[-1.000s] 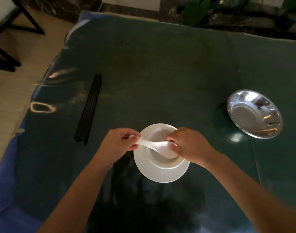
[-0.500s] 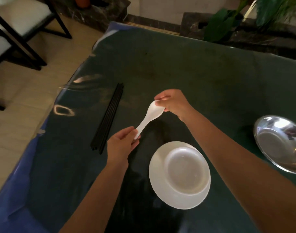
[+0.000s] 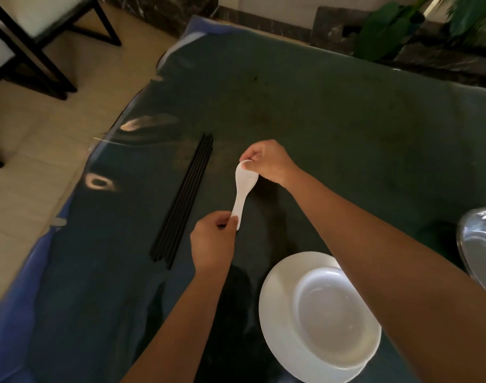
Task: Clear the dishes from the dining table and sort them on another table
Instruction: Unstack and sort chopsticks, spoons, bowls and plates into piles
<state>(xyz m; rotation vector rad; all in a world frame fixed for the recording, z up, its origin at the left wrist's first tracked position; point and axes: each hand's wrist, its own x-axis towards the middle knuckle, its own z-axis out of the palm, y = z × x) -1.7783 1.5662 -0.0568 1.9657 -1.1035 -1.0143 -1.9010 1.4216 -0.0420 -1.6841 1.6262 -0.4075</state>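
Observation:
A white ceramic spoon (image 3: pixel 243 186) hangs just above the dark green table (image 3: pixel 333 111), held at both ends. My left hand (image 3: pixel 213 241) pinches the tip of its handle, and my right hand (image 3: pixel 266 160) pinches the rim of its bowl end. A white bowl (image 3: pixel 335 313) sits on a white plate (image 3: pixel 275 308) at the near right, partly under my right forearm. To the left of the spoon lies a bundle of black chopsticks (image 3: pixel 185 200), pointing away from me. A shiny steel dish (image 3: pixel 479 244) is cut off by the right edge.
The table's left edge drops to a tiled floor (image 3: pixel 29 150), where dark-framed chairs (image 3: pixel 37 37) stand at the far left. Green plants (image 3: pixel 396 20) and a dark stone ledge run behind the far edge of the table.
The spoon came up out of the bowl and moved away and to the left, over the bare table beside the chopsticks. It has turned to lie roughly along the chopsticks' line.

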